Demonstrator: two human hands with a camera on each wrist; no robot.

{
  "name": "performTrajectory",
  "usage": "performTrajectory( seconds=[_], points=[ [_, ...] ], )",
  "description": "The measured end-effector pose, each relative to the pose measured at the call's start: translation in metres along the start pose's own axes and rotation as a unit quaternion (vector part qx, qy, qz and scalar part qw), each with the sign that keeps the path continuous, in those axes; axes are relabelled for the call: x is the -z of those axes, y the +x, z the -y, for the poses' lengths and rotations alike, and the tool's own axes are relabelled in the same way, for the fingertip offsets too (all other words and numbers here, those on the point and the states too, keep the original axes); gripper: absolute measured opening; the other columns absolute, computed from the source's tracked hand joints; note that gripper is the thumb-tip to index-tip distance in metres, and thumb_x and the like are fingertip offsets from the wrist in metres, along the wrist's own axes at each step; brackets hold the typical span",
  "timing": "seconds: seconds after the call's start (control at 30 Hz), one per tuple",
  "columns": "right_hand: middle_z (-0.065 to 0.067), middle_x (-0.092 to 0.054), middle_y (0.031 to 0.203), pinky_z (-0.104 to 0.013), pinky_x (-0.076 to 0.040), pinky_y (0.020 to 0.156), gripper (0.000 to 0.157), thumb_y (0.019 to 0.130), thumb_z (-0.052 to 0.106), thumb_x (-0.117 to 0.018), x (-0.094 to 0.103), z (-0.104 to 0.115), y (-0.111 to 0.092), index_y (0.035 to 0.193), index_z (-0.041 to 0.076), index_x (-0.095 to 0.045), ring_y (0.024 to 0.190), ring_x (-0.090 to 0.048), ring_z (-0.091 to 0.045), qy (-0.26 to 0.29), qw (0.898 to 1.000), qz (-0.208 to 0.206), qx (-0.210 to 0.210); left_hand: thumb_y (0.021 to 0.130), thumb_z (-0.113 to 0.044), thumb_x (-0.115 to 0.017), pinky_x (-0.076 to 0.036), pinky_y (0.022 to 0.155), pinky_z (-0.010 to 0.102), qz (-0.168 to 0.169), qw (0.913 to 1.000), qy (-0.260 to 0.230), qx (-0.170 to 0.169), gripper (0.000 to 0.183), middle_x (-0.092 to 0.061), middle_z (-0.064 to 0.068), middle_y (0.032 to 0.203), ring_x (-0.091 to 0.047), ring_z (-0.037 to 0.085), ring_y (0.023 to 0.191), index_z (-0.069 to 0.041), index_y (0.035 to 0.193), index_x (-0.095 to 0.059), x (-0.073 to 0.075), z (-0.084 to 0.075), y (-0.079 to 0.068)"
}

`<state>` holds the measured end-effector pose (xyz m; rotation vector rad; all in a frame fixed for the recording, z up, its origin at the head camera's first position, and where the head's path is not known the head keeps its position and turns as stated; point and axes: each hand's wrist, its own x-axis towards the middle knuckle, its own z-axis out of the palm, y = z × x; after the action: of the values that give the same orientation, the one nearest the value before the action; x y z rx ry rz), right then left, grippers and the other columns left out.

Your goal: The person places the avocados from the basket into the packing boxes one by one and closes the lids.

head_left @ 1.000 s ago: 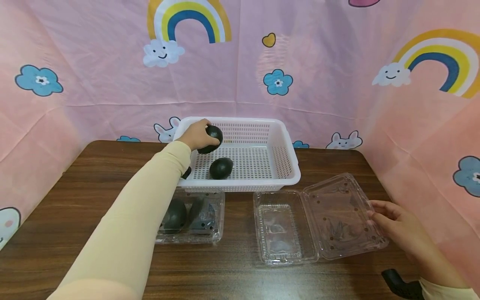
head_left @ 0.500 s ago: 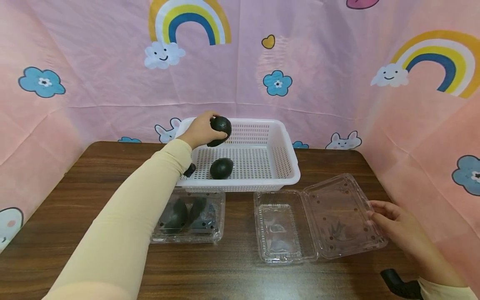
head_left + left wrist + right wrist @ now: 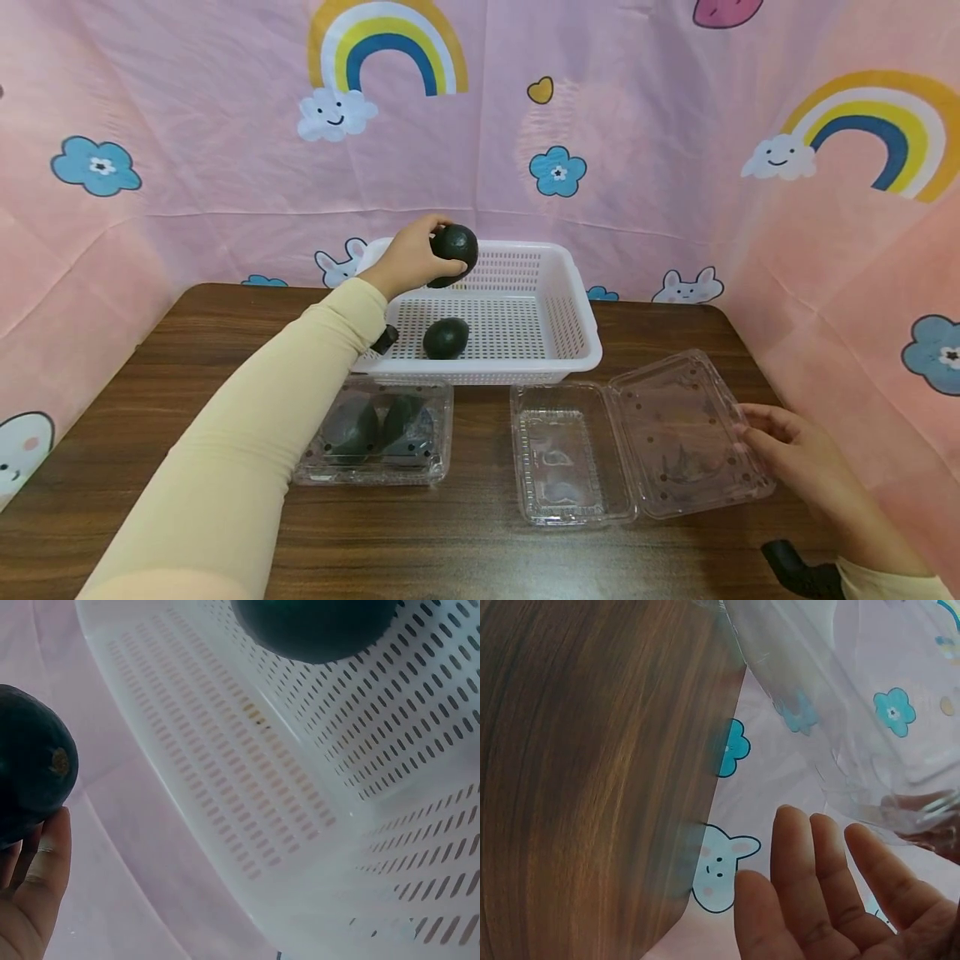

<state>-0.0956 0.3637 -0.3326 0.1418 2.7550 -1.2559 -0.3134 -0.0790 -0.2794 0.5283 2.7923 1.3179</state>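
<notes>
At the left, a clear plastic clamshell (image 3: 444, 437) with its lid down contains dark green avocados (image 3: 401, 419). Behind it, the left hand (image 3: 414, 257) grips an avocado (image 3: 456, 244), thumb and fingers curled round it, near the back rim of a white perforated basket (image 3: 487, 365). Another avocado (image 3: 446, 338) lies on the basket's floor. Rightward, an open clamshell (image 3: 573, 517) stands on the wooden table (image 3: 480, 558), its lid (image 3: 678, 433) folded out; the right hand (image 3: 798, 454) pinches the lid's outer edge, its other fingers (image 3: 793, 877) apart and fairly straight.
</notes>
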Motion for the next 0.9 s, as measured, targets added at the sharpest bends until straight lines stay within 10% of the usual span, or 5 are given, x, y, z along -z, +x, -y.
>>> performTrajectory(
  seconds=[0.73, 0.9],
  points=[
    [0.004, -0.064, 0.102, -0.027, -0.051, 0.062, 0.054, 0.102, 0.027, -0.05, -0.002, -0.003, -0.001, 0.138, -0.012, -0.037, 0.08, -0.061, 0.001, 0.011, 1.0, -0.01, -0.002, 0.082, -0.02, -0.076, -0.046, 0.096, 0.048, -0.008, 0.9992, -0.013, -0.037, 0.07, -0.048, 0.012, 0.137, -0.044, 0.03, 0.127, -0.008, 0.142, -0.042, -0.004, -0.016, -0.018],
    [-0.008, -0.064, 0.11, -0.027, -0.052, 0.064, 0.055, 0.102, 0.028, -0.049, -0.003, -0.001, -0.002, 0.14, -0.01, -0.037, 0.081, -0.062, 0.001, 0.008, 1.0, -0.006, -0.011, 0.082, -0.021, -0.076, -0.047, 0.095, 0.048, -0.008, 0.9991, -0.014, -0.039, 0.07, -0.048, 0.011, 0.137, -0.044, 0.029, 0.128, -0.009, 0.142, -0.042, -0.005, -0.019, -0.021]
  ],
)
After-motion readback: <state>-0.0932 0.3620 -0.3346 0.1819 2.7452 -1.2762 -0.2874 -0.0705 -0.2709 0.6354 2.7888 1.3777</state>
